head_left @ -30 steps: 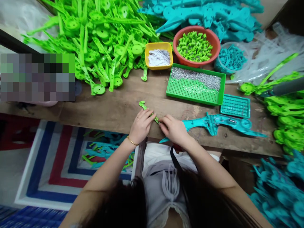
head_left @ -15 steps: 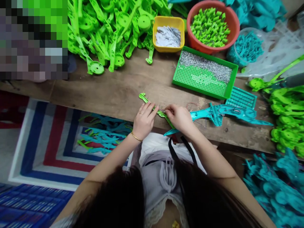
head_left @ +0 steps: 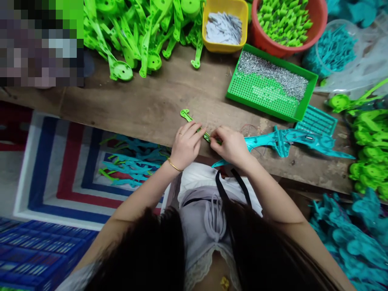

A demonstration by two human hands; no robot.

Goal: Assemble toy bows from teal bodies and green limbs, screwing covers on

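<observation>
Strip [head_left: 185,114], narrow and lime green, lies on the tabletop [head_left: 145,105] near its front edge, set diagonally, with the hooked end uppermost and the opposite end reaching the right hand [head_left: 230,145]. Left hand [head_left: 186,146]: palm down, fingers extended and close together, laid across the middle of the strip without gripping it. Right hand: fingers curled, thumb and forefinger brought toward each other at the lower end of the strip; the exact gap, and any item held between them, cannot be told. A teal frame [head_left: 283,142] extends to the right from behind the right hand; a pointed teal end shows below that hand. Beyond the frame stands a green tray [head_left: 257,106] with a perforated floor, holding small silver pieces along its far side. A ribbed teal tray [head_left: 321,120] adjoins its right end. Behind the green tray, from left to right: yellow container [head_left: 224,47] with pale strips, red bowl [head_left: 280,50] with small lime pieces, clear tub [head_left: 312,62] with teal pieces. Lime-green parts are heaped at far left [head_left: 148,32] and at right [head_left: 371,149]. Below the tabletop, at left, a striped bin [head_left: 72,173] contains teal and green parts.
</observation>
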